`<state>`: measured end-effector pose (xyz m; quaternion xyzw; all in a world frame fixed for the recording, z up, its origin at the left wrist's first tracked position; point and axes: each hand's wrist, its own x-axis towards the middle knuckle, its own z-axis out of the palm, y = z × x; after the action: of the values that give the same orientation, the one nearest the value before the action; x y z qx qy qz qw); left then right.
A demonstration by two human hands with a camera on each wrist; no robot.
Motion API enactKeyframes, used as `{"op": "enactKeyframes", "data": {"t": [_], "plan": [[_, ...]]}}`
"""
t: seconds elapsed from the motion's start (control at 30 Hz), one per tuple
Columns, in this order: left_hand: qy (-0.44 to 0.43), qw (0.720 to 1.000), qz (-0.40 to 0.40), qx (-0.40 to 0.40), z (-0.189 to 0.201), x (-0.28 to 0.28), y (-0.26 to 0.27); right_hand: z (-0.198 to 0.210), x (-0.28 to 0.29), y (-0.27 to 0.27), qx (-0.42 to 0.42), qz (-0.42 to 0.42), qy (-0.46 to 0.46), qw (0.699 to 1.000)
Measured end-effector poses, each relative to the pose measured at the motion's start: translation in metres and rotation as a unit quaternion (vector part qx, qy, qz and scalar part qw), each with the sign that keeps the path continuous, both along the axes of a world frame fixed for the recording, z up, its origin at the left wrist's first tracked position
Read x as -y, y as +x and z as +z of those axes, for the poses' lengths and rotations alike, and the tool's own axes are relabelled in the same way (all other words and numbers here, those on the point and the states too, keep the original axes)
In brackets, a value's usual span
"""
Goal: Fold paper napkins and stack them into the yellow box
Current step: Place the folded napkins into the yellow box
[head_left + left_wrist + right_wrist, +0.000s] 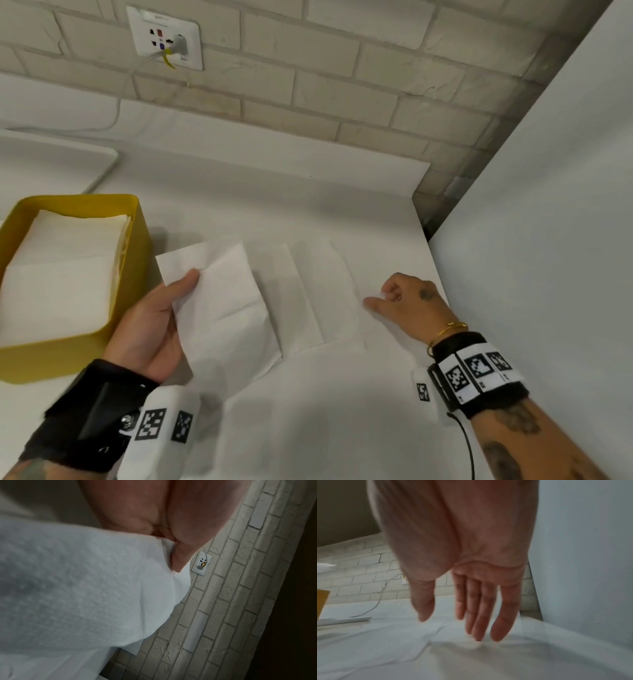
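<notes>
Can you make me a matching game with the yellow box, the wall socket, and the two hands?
Things:
1. yellow box
2. wall socket
3. left hand
4. right hand

Matches:
A. has a cable plugged in
B. holds a folded napkin
C. has a stack of napkins inside
D. reaches over flat napkins on the table

Pairs: 1-C, 2-A, 3-B, 4-D

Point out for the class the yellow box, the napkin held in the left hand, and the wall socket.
yellow box [132, 274], head view, on its right wall.
napkin [226, 298], head view, on the middle of the sheet the left hand [154, 325] holds.
wall socket [164, 37], head view, on the white plate.
</notes>
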<state>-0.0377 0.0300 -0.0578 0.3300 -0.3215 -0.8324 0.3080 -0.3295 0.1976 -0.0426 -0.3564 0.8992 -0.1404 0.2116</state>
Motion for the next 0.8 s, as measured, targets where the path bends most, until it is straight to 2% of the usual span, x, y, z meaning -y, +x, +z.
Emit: {"op": "enactKeyframes", "data": {"t": [0.1, 0.3, 0.37, 0.43, 0.53, 0.63, 0.7, 0.8], "plan": [[-0.007, 1.000, 0.002, -0.003, 0.003, -0.001, -0.002, -0.003, 0.015, 0.011, -0.003, 0.010, 0.061, 0.998], [-0.007, 1.000, 0.006, -0.013, 0.005, -0.002, 0.003, -0.001, 0.015, 0.002, 0.054, 0.015, 0.018, 0.998], [0.000, 1.000, 0.012, -0.013, 0.004, -0.002, 0.004, 0.003, 0.010, -0.006, 0.061, -0.009, -0.029, 0.998], [0.006, 1.000, 0.012, -0.015, 0.002, -0.002, 0.005, 0.012, 0.007, -0.013, 0.097, -0.048, -0.112, 0.988], [0.019, 1.000, 0.004, -0.016, -0.001, -0.004, 0.004, 0.030, 0.005, -0.017, 0.149, -0.093, -0.229, 0.957], [0.032, 0.999, -0.003, -0.006, -0.002, -0.005, 0.000, 0.052, 0.009, -0.013, 0.212, -0.087, -0.324, 0.918], [0.041, 0.999, -0.010, 0.004, -0.002, -0.006, -0.003, 0.064, 0.013, -0.011, 0.213, -0.054, -0.336, 0.916], [0.050, 0.999, -0.013, 0.012, -0.004, -0.007, -0.004, 0.066, 0.020, -0.012, 0.164, -0.043, -0.292, 0.941]]}}
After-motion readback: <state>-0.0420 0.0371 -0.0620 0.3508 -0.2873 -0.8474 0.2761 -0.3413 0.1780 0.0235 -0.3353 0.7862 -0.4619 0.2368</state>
